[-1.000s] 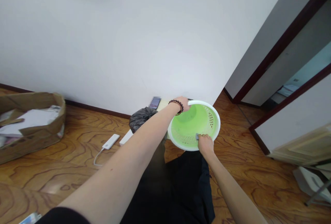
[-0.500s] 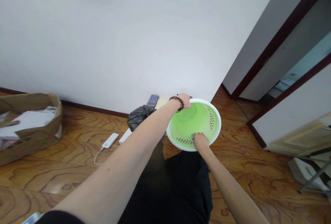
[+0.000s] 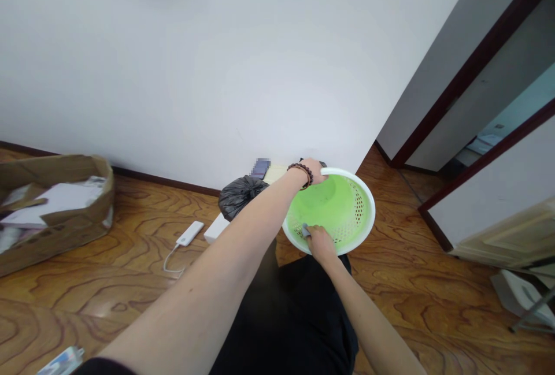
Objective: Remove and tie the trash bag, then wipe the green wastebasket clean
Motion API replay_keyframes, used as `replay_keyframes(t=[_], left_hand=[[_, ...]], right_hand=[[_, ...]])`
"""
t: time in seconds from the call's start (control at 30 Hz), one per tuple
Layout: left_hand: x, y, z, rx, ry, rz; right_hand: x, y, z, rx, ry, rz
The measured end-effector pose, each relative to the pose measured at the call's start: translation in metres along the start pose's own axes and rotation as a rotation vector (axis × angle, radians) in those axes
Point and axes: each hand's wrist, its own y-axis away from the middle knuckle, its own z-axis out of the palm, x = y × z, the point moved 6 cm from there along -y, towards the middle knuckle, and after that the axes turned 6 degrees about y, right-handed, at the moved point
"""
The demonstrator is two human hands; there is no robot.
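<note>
A round green basket (image 3: 323,207) with a white rim and perforated sides is tilted so its inside faces me. My left hand (image 3: 314,171), with a beaded bracelet at the wrist, is closed on the rim at the upper left. Inside the near wall, my right hand (image 3: 319,242) pinches a small greyish cloth (image 3: 306,230) against the perforations. A tied black plastic bag (image 3: 240,195) lies left of the basket, partly behind my left forearm.
An open cardboard box (image 3: 93,213) with papers stands at the left. A white power bank (image 3: 189,233) with a cable, a white box (image 3: 215,228) and a packet (image 3: 63,361) lie on the wooden floor. A doorway is at the right.
My right hand has moved left along the basket's near inner wall with the cloth. My left hand still holds the rim. The whole view has shifted slightly.
</note>
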Motion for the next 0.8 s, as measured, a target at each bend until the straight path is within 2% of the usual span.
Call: replay_keyframes(t=[0.1, 0.2, 0.27, 0.33, 0.4, 0.53, 0.6, 0.67, 0.8], left_hand=[[-0.010, 0.002, -0.002, -0.017, 0.005, -0.067], [-0.020, 0.005, -0.004, -0.026, -0.006, -0.125], [-0.023, 0.007, -0.005, -0.014, -0.005, -0.140], [-0.021, 0.010, -0.005, -0.002, 0.001, -0.132], [-0.014, 0.014, -0.005, -0.003, 0.016, -0.093], [0.000, 0.021, -0.007, -0.005, 0.045, -0.048], [0.001, 0.023, -0.008, -0.007, 0.042, -0.061], [-0.001, 0.024, -0.009, -0.009, 0.039, -0.081], [-0.007, 0.026, -0.010, 0.004, 0.038, -0.112]], right_hand=[[0.022, 0.000, -0.012, -0.003, 0.164, -0.007], [0.052, -0.001, -0.027, 0.042, 0.278, 0.079], [0.061, -0.003, -0.029, 0.034, 0.282, 0.150], [0.056, -0.004, -0.020, -0.033, 0.219, 0.205], [0.038, -0.005, -0.007, -0.093, 0.113, 0.216], [-0.001, -0.005, 0.004, -0.058, -0.053, 0.097], [-0.004, -0.004, 0.001, -0.045, -0.039, 0.028], [0.009, -0.003, -0.004, -0.050, 0.048, 0.020], [0.053, -0.002, -0.017, -0.005, 0.232, 0.145]])
